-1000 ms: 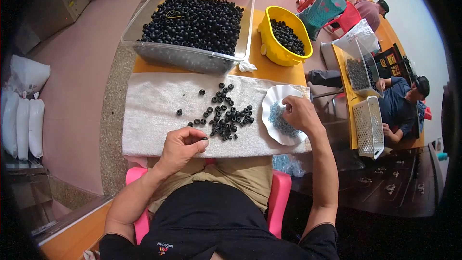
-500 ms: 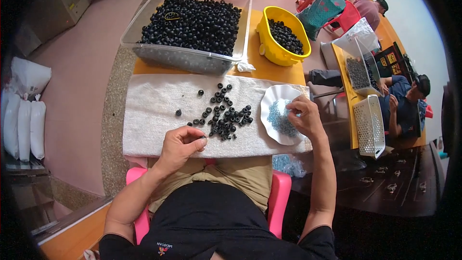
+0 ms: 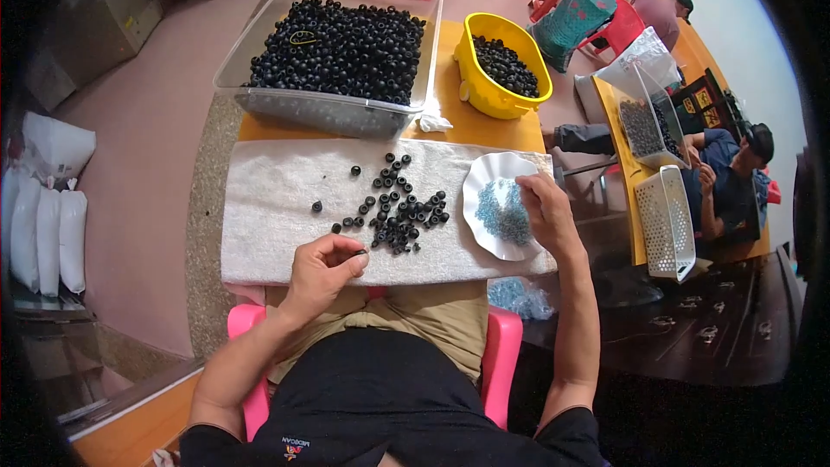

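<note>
My left grip [image 3: 324, 275] is pinching one small black bead [image 3: 360, 252] narrowly between thumb and fingertips, just over the near part of the white towel [image 3: 277, 199]. My right grip [image 3: 551, 216] is hovering at the right side of the scalloped white plate [image 3: 474, 175], fingers curling inward by the small pale-blue pieces [image 3: 494, 216]; whether they are closing on one, I cannot tell. Between my two grips, the loose black beads [image 3: 402, 216] are lying in a scattered cluster on the towel, a few straying leftward. Judging progress: one bead is being handled, far more are lying loose. The plate is carrying plenty of blue pieces, the clear tub [image 3: 324, 114] beyond the towel is holding a deep heap of black beads [image 3: 346, 52], and the yellow tub [image 3: 501, 102] to its right is holding a smaller lot [image 3: 506, 65]. Both are standing on the wooden counter [image 3: 475, 131]. Nothing is showing me which beads, if any, are finished, so I am counting only the pinched one as under way and reckoning most as left.
</note>
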The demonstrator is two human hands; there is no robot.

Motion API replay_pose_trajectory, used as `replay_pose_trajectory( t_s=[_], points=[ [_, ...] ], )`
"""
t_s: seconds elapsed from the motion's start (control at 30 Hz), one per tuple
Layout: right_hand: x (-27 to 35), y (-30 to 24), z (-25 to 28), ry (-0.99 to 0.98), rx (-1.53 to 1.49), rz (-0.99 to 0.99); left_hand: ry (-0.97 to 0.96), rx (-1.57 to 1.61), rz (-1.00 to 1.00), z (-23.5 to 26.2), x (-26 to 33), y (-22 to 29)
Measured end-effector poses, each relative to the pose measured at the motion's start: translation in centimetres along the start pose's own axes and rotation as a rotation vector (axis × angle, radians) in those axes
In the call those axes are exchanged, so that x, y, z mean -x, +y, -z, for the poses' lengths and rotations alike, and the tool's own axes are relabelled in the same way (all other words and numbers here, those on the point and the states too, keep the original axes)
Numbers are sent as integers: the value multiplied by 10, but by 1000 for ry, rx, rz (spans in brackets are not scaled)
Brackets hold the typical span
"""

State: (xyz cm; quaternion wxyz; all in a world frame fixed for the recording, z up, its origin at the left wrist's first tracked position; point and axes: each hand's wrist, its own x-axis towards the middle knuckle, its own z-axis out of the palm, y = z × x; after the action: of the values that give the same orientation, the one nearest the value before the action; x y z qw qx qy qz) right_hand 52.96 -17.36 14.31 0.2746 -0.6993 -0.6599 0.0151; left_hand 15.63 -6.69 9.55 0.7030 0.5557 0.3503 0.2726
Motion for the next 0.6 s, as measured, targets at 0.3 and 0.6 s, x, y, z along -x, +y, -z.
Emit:
replay_pose_trajectory(
  t_s=[0.3,0.6],
  points=[
    [28,-39,-14,21,-263,-154,9,109,-15,-18,7,4],
    [38,-135,-51,-289,-782,-266,-196,370,163,-39,14,7]
  ],
)
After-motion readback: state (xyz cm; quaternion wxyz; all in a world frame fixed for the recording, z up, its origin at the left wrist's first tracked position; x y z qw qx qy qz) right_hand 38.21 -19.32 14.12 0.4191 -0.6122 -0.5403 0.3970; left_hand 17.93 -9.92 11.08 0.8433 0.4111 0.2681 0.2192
